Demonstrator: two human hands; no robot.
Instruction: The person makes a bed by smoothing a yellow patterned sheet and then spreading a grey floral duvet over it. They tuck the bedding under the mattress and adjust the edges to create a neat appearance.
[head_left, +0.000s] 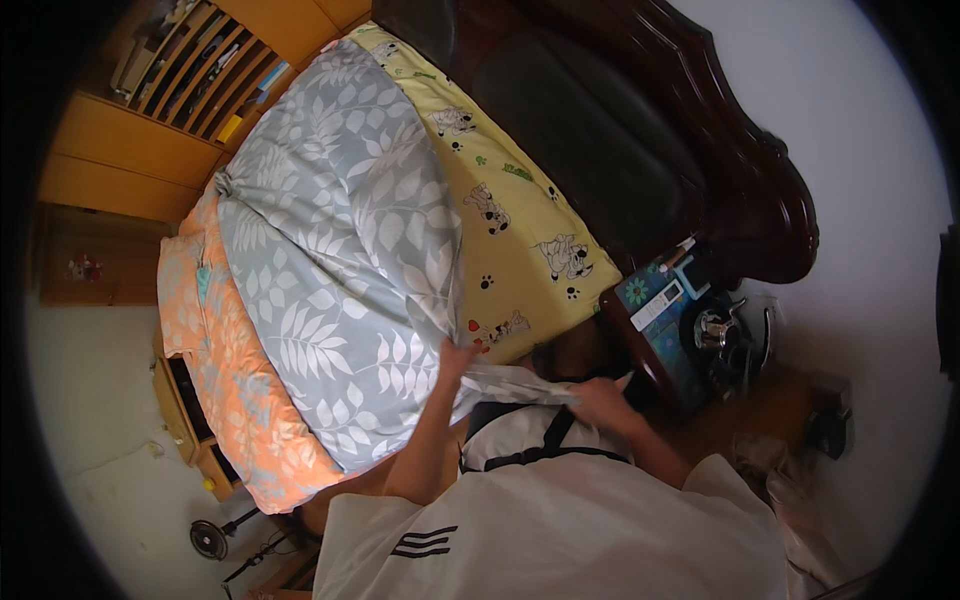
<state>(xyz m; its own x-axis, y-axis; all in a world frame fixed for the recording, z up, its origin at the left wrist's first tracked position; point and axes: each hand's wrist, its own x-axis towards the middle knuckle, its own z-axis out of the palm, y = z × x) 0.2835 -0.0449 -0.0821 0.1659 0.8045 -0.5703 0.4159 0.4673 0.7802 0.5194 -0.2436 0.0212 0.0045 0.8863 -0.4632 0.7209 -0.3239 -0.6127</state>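
A grey sheet or quilt cover with a white leaf pattern (337, 225) lies spread over most of the bed. Its near right corner is pulled off the bed towards my body. My left hand (457, 360) grips the cover's edge beside the mattress. Farther right, my right hand (604, 403) holds the stretched end of the same cloth, a little blurred. Between both hands the cloth runs in a narrow, taut strip. Under the cover shows a yellow sheet printed with cartoon dogs (517, 225). An orange leaf-patterned quilt (247, 390) sticks out along the bed's left side.
A dark wooden headboard with a padded panel (585, 112) rises along the bed's far right side. On the bedside table (667, 337) are a white remote control (658, 306) and a metal kettle (712, 330). Wooden cabinets (120, 142) stand left; a fan (208, 540) is lower left.
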